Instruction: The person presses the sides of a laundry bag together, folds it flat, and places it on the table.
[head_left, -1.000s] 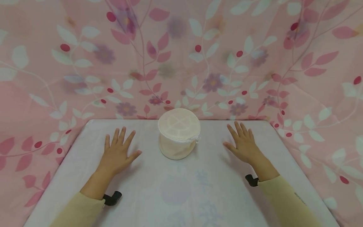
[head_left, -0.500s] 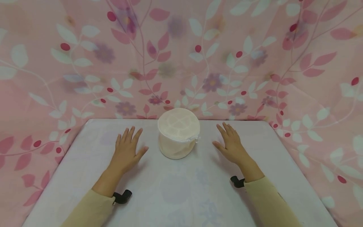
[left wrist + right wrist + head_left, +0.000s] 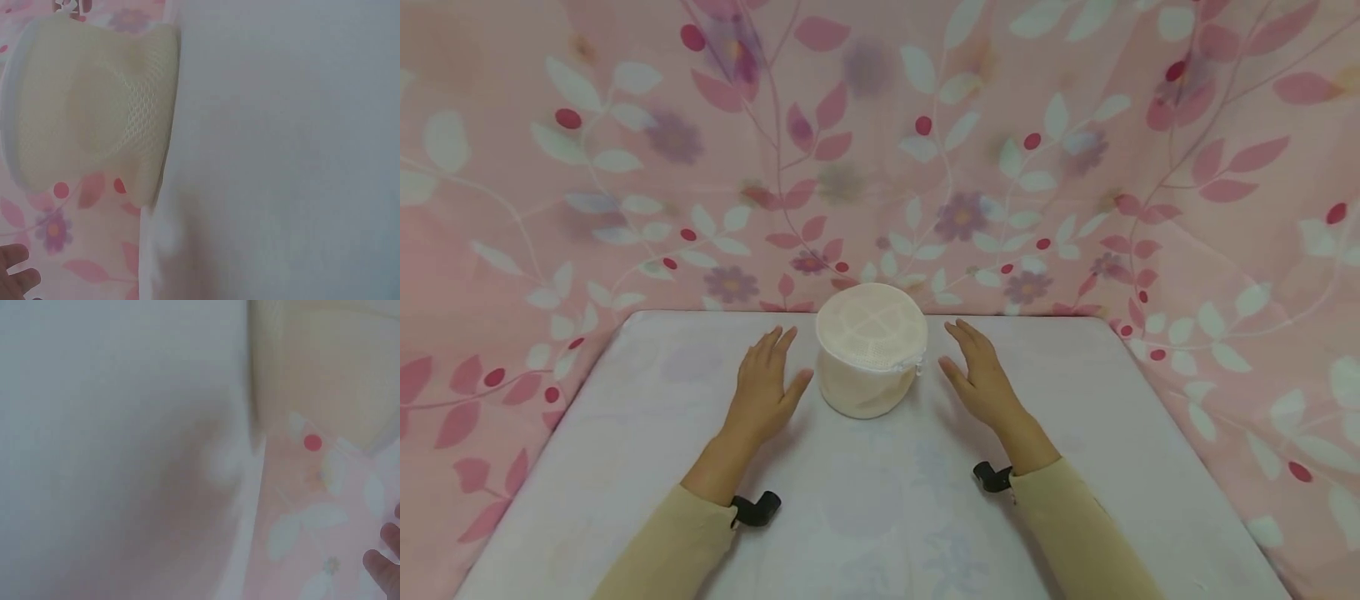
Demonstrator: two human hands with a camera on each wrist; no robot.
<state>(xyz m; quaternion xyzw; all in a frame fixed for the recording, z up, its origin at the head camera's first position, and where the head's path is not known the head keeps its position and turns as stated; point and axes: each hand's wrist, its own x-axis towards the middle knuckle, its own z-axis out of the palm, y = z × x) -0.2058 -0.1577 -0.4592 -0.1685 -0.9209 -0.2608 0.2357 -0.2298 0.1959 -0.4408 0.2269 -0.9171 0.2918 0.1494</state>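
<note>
1. So the zip bag [image 3: 871, 354] sits on the table [image 3: 865, 521], pretty much centred and up by the far edge.
2. Backdrop [image 3: 880, 167] is right behind the table and wraps round both sides.
3. Left hand [image 3: 767, 387] is just left of the bag, right hand [image 3: 983, 379] just right, neither touching it.
4. Zip pull [image 3: 919, 367] is on the bag's right-hand side, facing the right hand.

Pink floral cloth [image 3: 880, 158] behind and beside a white-topped table [image 3: 865, 500] makes a screened-off nook, kind of room unclear.
</note>
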